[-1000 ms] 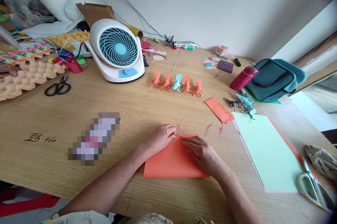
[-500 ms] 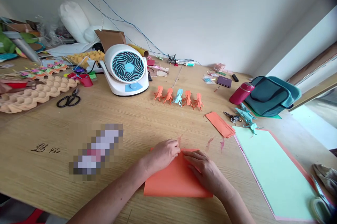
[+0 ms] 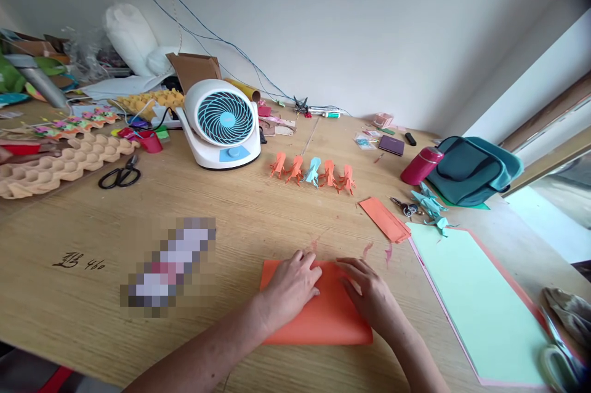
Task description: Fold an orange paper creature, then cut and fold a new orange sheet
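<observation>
An orange sheet of paper (image 3: 330,319) lies flat on the wooden table (image 3: 231,220) close to me. My left hand (image 3: 292,287) rests palm down on its left half, fingers stretched out. My right hand (image 3: 369,294) presses flat on its right half, fingers pointing toward the sheet's far edge. Neither hand grips anything. Beyond the sheet stands a row of small folded paper figures (image 3: 314,172), mostly orange with one light blue.
A stack of mint-green and pink paper (image 3: 480,300) lies to the right, with scissors (image 3: 561,359) at its near corner. Orange strips (image 3: 384,218), a desk fan (image 3: 221,125), black scissors (image 3: 119,176), a red flask (image 3: 420,165), a teal bag (image 3: 475,168) and paper honeycomb garlands (image 3: 55,165) crowd the table.
The orange sheet now lies as a flat rectangle instead of showing a raised folded point. Both hands have spread flat on it. Since a second ago, the view has also risen and pulled back.
</observation>
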A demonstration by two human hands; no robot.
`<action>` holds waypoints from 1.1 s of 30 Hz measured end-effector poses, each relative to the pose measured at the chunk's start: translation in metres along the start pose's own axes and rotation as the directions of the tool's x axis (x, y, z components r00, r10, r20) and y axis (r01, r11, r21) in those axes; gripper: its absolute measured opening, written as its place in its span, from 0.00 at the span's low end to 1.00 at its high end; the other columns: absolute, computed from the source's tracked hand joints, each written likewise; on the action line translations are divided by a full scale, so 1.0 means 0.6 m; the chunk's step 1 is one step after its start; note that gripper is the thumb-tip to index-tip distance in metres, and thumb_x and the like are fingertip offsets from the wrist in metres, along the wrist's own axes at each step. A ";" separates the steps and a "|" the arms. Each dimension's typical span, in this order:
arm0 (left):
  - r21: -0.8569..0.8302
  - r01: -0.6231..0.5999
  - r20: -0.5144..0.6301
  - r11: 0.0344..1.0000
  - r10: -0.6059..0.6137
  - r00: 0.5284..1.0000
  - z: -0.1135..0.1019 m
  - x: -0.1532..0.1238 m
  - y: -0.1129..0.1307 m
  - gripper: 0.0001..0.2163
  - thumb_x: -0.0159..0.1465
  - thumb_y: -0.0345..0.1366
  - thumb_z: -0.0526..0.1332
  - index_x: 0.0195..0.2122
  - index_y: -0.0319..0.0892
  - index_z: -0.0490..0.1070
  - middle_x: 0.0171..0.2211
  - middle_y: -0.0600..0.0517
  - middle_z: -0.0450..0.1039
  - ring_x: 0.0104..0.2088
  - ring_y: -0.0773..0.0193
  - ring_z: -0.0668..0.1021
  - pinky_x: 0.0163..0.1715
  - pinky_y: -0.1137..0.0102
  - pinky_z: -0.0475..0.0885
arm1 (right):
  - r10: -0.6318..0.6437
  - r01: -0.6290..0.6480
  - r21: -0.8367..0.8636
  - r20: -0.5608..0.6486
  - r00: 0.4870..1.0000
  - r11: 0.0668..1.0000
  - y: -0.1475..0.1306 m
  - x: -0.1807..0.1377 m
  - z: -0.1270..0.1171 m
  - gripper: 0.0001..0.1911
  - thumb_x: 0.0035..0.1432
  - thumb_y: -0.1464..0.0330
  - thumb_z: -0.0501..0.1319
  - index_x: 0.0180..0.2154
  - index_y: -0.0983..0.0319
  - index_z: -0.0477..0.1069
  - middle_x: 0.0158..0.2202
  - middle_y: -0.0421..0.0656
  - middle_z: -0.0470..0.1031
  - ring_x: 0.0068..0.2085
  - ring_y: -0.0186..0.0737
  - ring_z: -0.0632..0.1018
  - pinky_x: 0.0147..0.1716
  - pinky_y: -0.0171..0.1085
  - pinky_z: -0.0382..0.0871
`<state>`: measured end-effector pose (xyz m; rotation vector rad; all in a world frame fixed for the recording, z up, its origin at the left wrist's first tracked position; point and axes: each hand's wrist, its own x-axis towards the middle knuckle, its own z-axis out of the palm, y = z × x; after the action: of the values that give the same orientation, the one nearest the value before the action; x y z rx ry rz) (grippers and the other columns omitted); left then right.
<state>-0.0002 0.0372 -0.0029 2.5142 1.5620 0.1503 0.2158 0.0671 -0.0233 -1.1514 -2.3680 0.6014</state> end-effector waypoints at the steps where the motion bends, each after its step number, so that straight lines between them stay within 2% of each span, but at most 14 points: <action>1: 0.009 0.004 0.005 1.000 -0.004 1.000 -0.001 0.000 0.001 0.10 0.60 0.39 0.66 0.40 0.42 0.73 0.47 0.45 0.70 0.48 0.53 0.72 0.44 0.62 0.71 | 0.058 -0.058 -0.006 -0.041 0.998 0.998 0.009 -0.002 0.000 0.16 0.64 0.72 0.53 0.51 0.58 0.71 0.51 0.47 0.73 0.50 0.44 0.75 0.50 0.42 0.69; 5: 0.011 0.010 0.010 1.000 -0.010 1.000 -0.001 0.000 0.004 0.11 0.60 0.40 0.66 0.40 0.42 0.72 0.46 0.47 0.70 0.48 0.53 0.72 0.45 0.60 0.73 | 0.209 -0.211 -0.004 -0.114 0.971 0.978 0.032 -0.004 0.005 0.15 0.65 0.68 0.51 0.48 0.61 0.71 0.45 0.48 0.74 0.42 0.42 0.78 0.42 0.40 0.72; 9: 0.004 0.034 0.011 0.999 -0.034 0.999 -0.001 0.001 0.005 0.13 0.59 0.40 0.67 0.41 0.42 0.71 0.47 0.47 0.70 0.48 0.53 0.73 0.43 0.60 0.75 | 0.264 -0.266 -0.003 -0.123 0.957 0.964 0.033 -0.007 0.011 0.15 0.65 0.67 0.50 0.47 0.62 0.71 0.41 0.46 0.73 0.34 0.37 0.79 0.34 0.36 0.72; 13: -0.026 0.100 0.049 0.995 -0.099 0.994 -0.010 0.007 0.011 0.16 0.58 0.40 0.68 0.45 0.43 0.70 0.49 0.46 0.69 0.49 0.52 0.73 0.41 0.60 0.76 | 0.320 -0.325 -0.022 -0.126 0.939 0.946 0.026 -0.018 0.013 0.15 0.63 0.65 0.52 0.48 0.63 0.70 0.35 0.44 0.72 0.30 0.37 0.79 0.29 0.35 0.70; 18: -0.024 0.191 0.143 0.981 -0.186 0.972 -0.032 0.022 0.016 0.17 0.57 0.37 0.68 0.47 0.41 0.70 0.52 0.43 0.68 0.51 0.49 0.73 0.44 0.58 0.75 | 0.396 -0.400 -0.059 -0.070 0.916 0.914 0.014 -0.022 0.010 0.18 0.61 0.65 0.52 0.49 0.63 0.69 0.34 0.44 0.73 0.27 0.38 0.76 0.31 0.37 0.69; 23: -0.059 0.176 0.195 0.983 -0.162 0.967 -0.054 0.039 -0.006 0.17 0.56 0.28 0.66 0.46 0.41 0.70 0.53 0.43 0.67 0.48 0.53 0.76 0.46 0.63 0.73 | 0.416 -0.418 -0.043 -0.055 0.908 0.907 0.006 -0.016 0.008 0.19 0.60 0.65 0.52 0.50 0.64 0.69 0.35 0.44 0.73 0.28 0.39 0.76 0.32 0.37 0.68; 27: -0.052 0.146 0.220 0.988 -0.131 0.967 -0.063 0.049 -0.013 0.15 0.55 0.31 0.67 0.45 0.40 0.70 0.50 0.45 0.68 0.44 0.55 0.78 0.42 0.66 0.74 | 0.409 -0.411 -0.042 -0.040 0.912 0.911 0.005 -0.018 0.010 0.19 0.59 0.66 0.52 0.50 0.64 0.69 0.36 0.45 0.72 0.29 0.38 0.76 0.31 0.37 0.67; 33: 0.076 0.231 0.215 0.970 -0.242 0.946 -0.051 0.064 0.015 0.25 0.53 0.36 0.71 0.51 0.37 0.69 0.51 0.39 0.68 0.44 0.50 0.78 0.43 0.62 0.75 | 0.403 -0.403 -0.015 -0.011 0.915 0.915 0.005 -0.019 0.011 0.18 0.61 0.67 0.51 0.51 0.63 0.67 0.38 0.45 0.71 0.30 0.38 0.76 0.32 0.36 0.67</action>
<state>0.0194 0.0704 0.0287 2.2587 1.7717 -0.1994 0.2203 0.0580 -0.0325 -1.6655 -2.1391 0.7070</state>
